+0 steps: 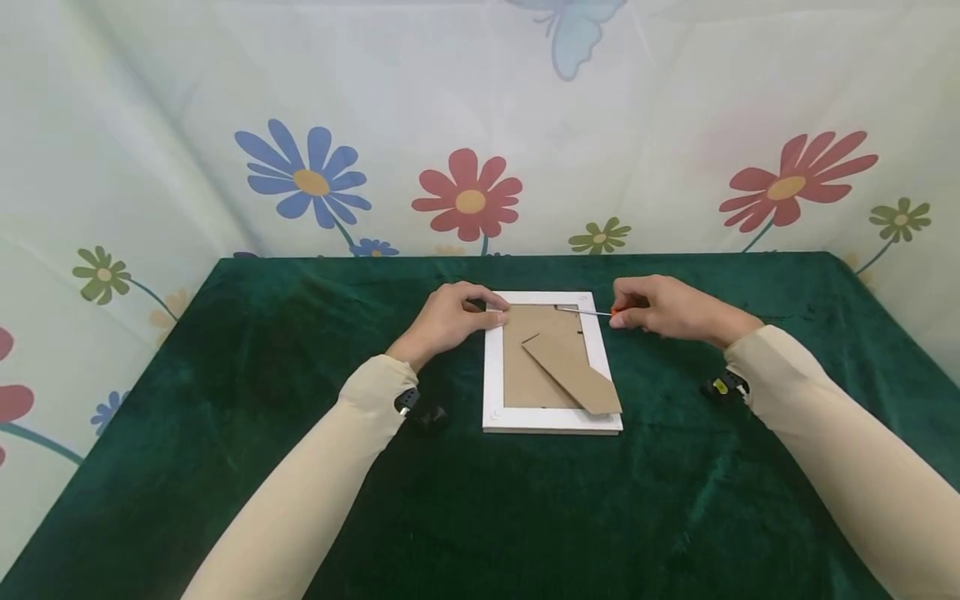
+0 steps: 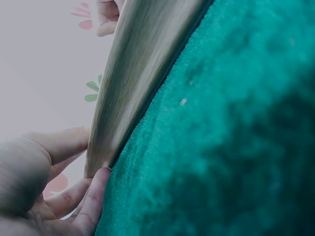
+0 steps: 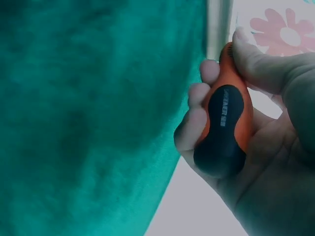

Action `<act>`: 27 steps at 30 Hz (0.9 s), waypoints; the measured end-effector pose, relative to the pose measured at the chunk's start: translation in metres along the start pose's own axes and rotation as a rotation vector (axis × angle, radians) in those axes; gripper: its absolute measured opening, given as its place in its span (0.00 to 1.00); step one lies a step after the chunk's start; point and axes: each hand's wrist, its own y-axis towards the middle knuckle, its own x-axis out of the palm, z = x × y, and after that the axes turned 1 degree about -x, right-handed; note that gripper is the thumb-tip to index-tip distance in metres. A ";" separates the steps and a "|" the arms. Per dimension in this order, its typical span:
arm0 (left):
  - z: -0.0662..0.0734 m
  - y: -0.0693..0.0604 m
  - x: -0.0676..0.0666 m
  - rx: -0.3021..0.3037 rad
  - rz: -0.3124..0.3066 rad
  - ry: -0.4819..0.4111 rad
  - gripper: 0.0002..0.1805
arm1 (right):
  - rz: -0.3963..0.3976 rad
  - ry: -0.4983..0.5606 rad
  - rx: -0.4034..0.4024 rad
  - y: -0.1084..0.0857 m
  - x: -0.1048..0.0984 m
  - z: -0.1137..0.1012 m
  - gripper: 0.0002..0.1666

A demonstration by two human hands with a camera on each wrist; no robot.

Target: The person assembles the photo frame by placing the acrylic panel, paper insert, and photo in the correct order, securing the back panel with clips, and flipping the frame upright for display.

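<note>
While the left hand (image 1: 453,319) pinches its upper left corner, the white rectangular picture frame with wooden sides (image 1: 493,367) lies on the dark green velvety cloth (image 1: 375,517), its flat brown cardboard backing (image 1: 519,375) and slanted brown cardboard stand (image 1: 564,363) uppermost. Near a small dark tab (image 1: 557,307) on the top edge is the tip of a thin metal screwdriver with an orange-and-black handle (image 3: 226,113), gripped by the right hand (image 1: 663,307). Pushing too hard could make the tip slip and gouge the cardboard; a loose left-hand hold could let the frame skid.

Green cloth (image 1: 225,467) (velvety, creased) covers the table (image 1: 480,517) across the lower picture; a photo frame (image 1: 558,362) lies back-up near centre.
</note>
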 end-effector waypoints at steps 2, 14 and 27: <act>-0.001 -0.001 0.000 -0.002 0.004 0.000 0.15 | 0.021 0.004 -0.015 -0.001 0.003 0.002 0.06; -0.003 0.001 0.000 0.008 -0.010 -0.030 0.14 | 0.131 0.074 -0.056 -0.006 0.002 -0.007 0.10; -0.004 0.001 -0.001 -0.010 -0.017 -0.047 0.15 | 0.110 -0.018 -0.135 0.002 0.013 -0.031 0.10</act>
